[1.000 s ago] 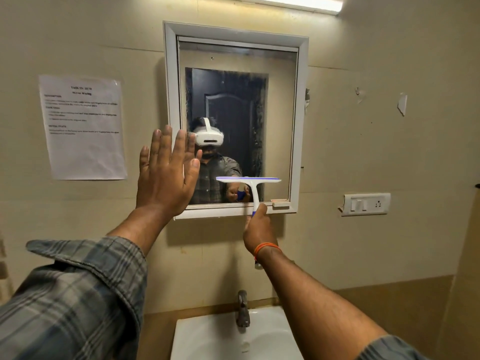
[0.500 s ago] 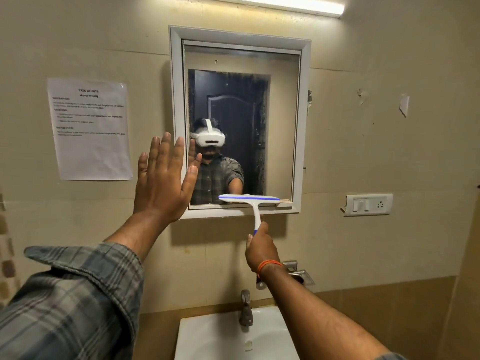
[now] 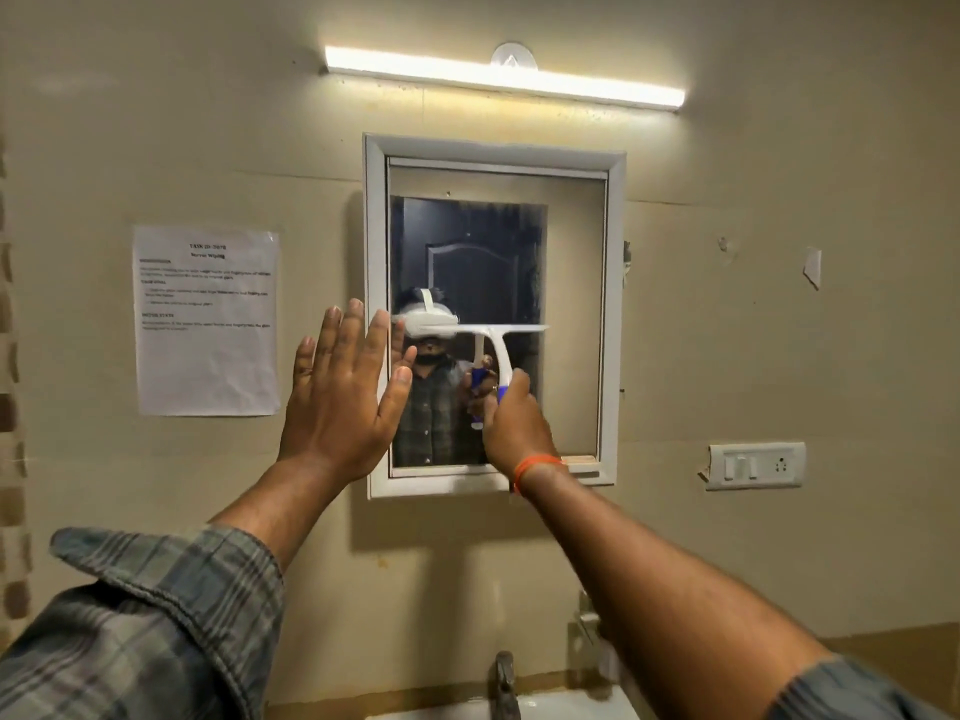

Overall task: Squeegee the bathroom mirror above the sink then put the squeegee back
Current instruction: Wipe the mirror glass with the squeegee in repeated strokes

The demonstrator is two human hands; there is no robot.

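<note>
A white-framed mirror [image 3: 571, 304] hangs on the beige wall above the sink. My right hand [image 3: 514, 426] grips the blue-and-white handle of a white squeegee [image 3: 496, 337], whose blade lies level across the middle of the glass. My left hand [image 3: 340, 392] is flat and spread, its fingers over the mirror's left frame edge. The glass reflects a person in a white headset and a dark door.
A printed paper sheet [image 3: 207, 320] is taped to the wall left of the mirror. A tube light [image 3: 501, 77] glows above it. A switch plate [image 3: 756, 466] sits low on the right. The tap [image 3: 506, 685] and the sink rim [image 3: 576, 709] lie below.
My right hand has lifted the squeegee from the mirror's bottom edge up to mid-glass. The view has tilted upward, showing more of the light. My left hand stays at the left frame.
</note>
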